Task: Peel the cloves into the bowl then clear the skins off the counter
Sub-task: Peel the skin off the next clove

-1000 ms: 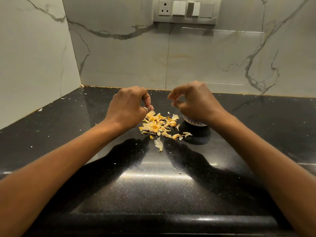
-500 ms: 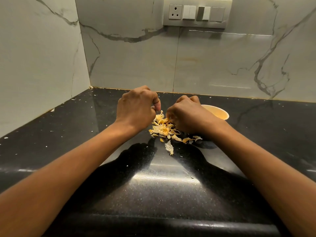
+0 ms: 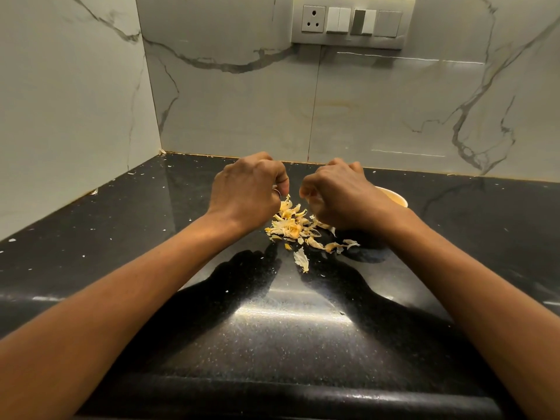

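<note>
A heap of yellow-white garlic skins (image 3: 289, 227) lies on the black counter (image 3: 272, 322). My left hand (image 3: 247, 192) hovers just left of and above the heap, fingers curled downward, with nothing visible in them. My right hand (image 3: 336, 195) is raised just right of the heap, fingers curled, pinching a small pale piece that looks like a garlic clove (image 3: 306, 193). Behind my right wrist only part of the pale bowl's (image 3: 394, 197) rim shows; its contents are hidden.
Marble walls meet in the corner at the far left of the counter. A socket and switch panel (image 3: 351, 22) sits high on the back wall. Small white flecks are scattered over the counter's left side. The counter's rounded front edge (image 3: 272, 398) runs below my forearms.
My right hand came from above the bowl down to the skin heap, then lifted slightly with a small pale piece. My left hand stayed curled beside the heap.
</note>
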Action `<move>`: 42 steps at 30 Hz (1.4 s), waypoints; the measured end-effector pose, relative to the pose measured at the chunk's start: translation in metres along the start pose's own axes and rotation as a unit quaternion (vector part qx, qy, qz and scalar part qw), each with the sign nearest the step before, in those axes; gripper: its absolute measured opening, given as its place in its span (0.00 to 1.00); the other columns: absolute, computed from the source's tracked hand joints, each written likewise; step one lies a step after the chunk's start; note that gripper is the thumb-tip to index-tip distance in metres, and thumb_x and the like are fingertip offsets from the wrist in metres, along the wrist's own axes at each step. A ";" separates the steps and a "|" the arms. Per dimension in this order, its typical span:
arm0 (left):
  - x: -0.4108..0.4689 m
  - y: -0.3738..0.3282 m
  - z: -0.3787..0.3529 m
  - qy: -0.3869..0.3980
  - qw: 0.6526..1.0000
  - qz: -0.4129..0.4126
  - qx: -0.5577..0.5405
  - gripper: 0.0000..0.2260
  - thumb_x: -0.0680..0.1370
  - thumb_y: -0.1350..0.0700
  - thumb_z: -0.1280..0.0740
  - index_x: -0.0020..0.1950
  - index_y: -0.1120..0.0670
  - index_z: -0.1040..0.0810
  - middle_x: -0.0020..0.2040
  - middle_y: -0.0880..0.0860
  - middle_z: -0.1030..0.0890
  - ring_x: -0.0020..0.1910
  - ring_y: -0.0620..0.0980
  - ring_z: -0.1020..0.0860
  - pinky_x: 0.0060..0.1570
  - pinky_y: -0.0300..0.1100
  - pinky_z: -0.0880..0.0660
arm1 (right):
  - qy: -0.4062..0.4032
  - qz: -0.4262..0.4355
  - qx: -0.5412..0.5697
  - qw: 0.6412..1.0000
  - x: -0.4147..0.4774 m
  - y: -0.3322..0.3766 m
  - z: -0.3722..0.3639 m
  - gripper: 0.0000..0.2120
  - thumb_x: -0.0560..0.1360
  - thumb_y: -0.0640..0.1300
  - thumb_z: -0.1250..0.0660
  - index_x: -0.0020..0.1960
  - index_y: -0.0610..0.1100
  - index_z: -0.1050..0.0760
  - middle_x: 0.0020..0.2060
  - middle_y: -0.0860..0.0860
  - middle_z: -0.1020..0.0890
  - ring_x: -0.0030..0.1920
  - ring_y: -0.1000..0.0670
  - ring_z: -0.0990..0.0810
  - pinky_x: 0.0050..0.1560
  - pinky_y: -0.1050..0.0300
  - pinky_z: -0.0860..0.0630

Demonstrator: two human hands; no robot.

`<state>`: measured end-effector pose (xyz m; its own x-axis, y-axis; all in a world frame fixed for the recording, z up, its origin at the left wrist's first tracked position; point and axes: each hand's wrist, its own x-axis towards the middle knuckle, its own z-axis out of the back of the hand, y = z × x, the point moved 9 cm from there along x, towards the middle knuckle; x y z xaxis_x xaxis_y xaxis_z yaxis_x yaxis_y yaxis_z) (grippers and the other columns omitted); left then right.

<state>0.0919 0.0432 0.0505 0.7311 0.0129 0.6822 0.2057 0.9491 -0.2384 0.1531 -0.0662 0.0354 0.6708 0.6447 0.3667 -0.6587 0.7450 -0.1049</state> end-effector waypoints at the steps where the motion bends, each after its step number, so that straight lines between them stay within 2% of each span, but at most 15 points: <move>1: 0.000 0.000 -0.001 0.002 1.000 -0.004 -0.007 0.12 0.74 0.64 0.30 0.38 0.46 0.21 0.52 0.49 0.17 0.49 0.53 0.20 0.44 0.42 0.32 | -0.003 -0.001 0.003 1.000 -0.001 -0.001 0.002 0.09 0.80 0.45 0.36 0.59 0.50 0.21 0.53 0.49 0.20 0.61 0.45 0.30 0.55 0.49 0.38; 5: 0.003 0.004 -0.008 0.021 0.999 -0.002 -0.051 0.14 0.73 0.65 0.28 0.37 0.46 0.25 0.47 0.50 0.17 0.46 0.50 0.21 0.45 0.43 0.29 | -0.021 -0.003 0.026 0.999 -0.001 -0.007 0.005 0.08 0.81 0.44 0.35 0.57 0.49 0.20 0.54 0.50 0.19 0.59 0.46 0.29 0.53 0.51 0.38; 9: 0.004 0.009 -0.020 0.060 0.992 0.019 -0.106 0.06 0.74 0.58 0.25 0.43 0.48 0.19 0.45 0.47 0.17 0.46 0.45 0.21 0.50 0.42 0.25 | -0.073 0.022 0.060 0.995 -0.004 -0.004 0.015 0.07 0.79 0.42 0.32 0.57 0.44 0.19 0.54 0.47 0.17 0.62 0.44 0.27 0.57 0.47 0.30; 11: 0.004 0.010 -0.021 0.062 0.991 0.022 -0.119 0.03 0.75 0.54 0.25 0.46 0.50 0.17 0.44 0.45 0.18 0.45 0.43 0.21 0.46 0.35 0.28 | -0.116 0.039 0.094 0.988 -0.008 -0.002 0.023 0.07 0.79 0.41 0.30 0.55 0.41 0.19 0.50 0.44 0.16 0.56 0.44 0.22 0.54 0.47 0.24; 13: 0.006 0.010 -0.020 0.053 0.990 0.024 -0.128 0.03 0.76 0.52 0.26 0.48 0.51 0.16 0.43 0.45 0.17 0.43 0.41 0.21 0.43 0.30 0.30 | -0.145 0.048 0.133 0.979 -0.011 -0.001 0.029 0.07 0.78 0.42 0.29 0.54 0.40 0.20 0.48 0.44 0.15 0.48 0.46 0.18 0.49 0.51 0.20; 15: 0.007 0.011 -0.018 0.045 0.989 0.025 -0.137 0.04 0.77 0.52 0.27 0.49 0.51 0.16 0.43 0.45 0.17 0.43 0.39 0.21 0.45 0.31 0.28 | -0.157 0.050 0.157 0.974 -0.013 -0.001 0.031 0.08 0.77 0.42 0.28 0.54 0.40 0.20 0.46 0.46 0.15 0.44 0.49 0.18 0.47 0.52 0.19; 18: 0.007 0.011 -0.016 0.045 0.985 0.030 -0.164 0.05 0.78 0.53 0.28 0.51 0.53 0.15 0.42 0.46 0.17 0.41 0.39 0.21 0.47 0.37 0.25 | -0.160 0.035 0.203 0.965 -0.014 -0.003 0.032 0.09 0.74 0.42 0.25 0.52 0.41 0.19 0.43 0.49 0.16 0.41 0.53 0.18 0.47 0.55 0.18; 20: 0.006 0.009 -0.016 0.048 0.979 0.030 -0.195 0.06 0.79 0.55 0.29 0.52 0.55 0.15 0.40 0.45 0.18 0.37 0.38 0.21 0.44 0.39 0.23 | -0.158 0.025 0.238 0.958 -0.015 -0.006 0.032 0.09 0.73 0.42 0.24 0.51 0.42 0.18 0.41 0.51 0.16 0.40 0.56 0.18 0.46 0.57 0.17; 25: 0.006 0.006 -0.018 0.065 0.966 0.032 -0.249 0.04 0.79 0.58 0.30 0.51 0.55 0.16 0.36 0.45 0.19 0.30 0.39 0.21 0.31 0.33 0.25 | -0.146 0.004 0.282 0.948 -0.017 -0.010 0.026 0.07 0.72 0.41 0.23 0.49 0.41 0.16 0.40 0.50 0.15 0.38 0.57 0.16 0.42 0.57 0.16; 27: 0.006 0.005 -0.018 0.073 0.963 0.034 -0.258 0.04 0.79 0.59 0.30 0.51 0.56 0.16 0.36 0.47 0.19 0.29 0.41 0.21 0.28 0.33 0.24 | -0.139 -0.005 0.305 0.942 -0.019 -0.011 0.024 0.07 0.72 0.41 0.23 0.48 0.41 0.16 0.39 0.51 0.15 0.36 0.57 0.16 0.41 0.57 0.16; 31: 0.005 0.007 -0.022 0.089 0.959 0.046 -0.265 0.04 0.79 0.59 0.30 0.52 0.57 0.17 0.38 0.51 0.18 0.30 0.43 0.20 0.27 0.36 0.23 | -0.130 -0.032 0.359 0.924 -0.019 -0.016 0.020 0.06 0.72 0.40 0.24 0.48 0.42 0.17 0.38 0.50 0.14 0.37 0.56 0.15 0.44 0.56 0.16; 37: 0.004 0.004 -0.025 0.102 0.955 0.040 -0.274 0.04 0.80 0.58 0.30 0.52 0.55 0.17 0.38 0.51 0.19 0.32 0.43 0.20 0.28 0.38 0.22 | -0.112 -0.034 0.384 0.916 -0.020 -0.016 0.016 0.06 0.73 0.39 0.25 0.50 0.42 0.18 0.40 0.50 0.14 0.39 0.57 0.14 0.45 0.61 0.17; 42: 0.003 0.003 -0.022 0.090 0.960 0.027 -0.265 0.05 0.80 0.58 0.31 0.52 0.57 0.17 0.37 0.52 0.19 0.31 0.46 0.20 0.28 0.39 0.21 | -0.131 -0.029 0.373 0.918 -0.022 -0.015 0.016 0.06 0.74 0.40 0.25 0.49 0.41 0.17 0.40 0.49 0.14 0.39 0.56 0.14 0.45 0.55 0.16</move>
<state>0.1092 0.0387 0.0365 0.8409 -0.0416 0.5397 0.4309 0.6550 -0.6208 0.1432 -0.0943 0.0444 0.6712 0.4714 0.5721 -0.7405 0.3894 0.5478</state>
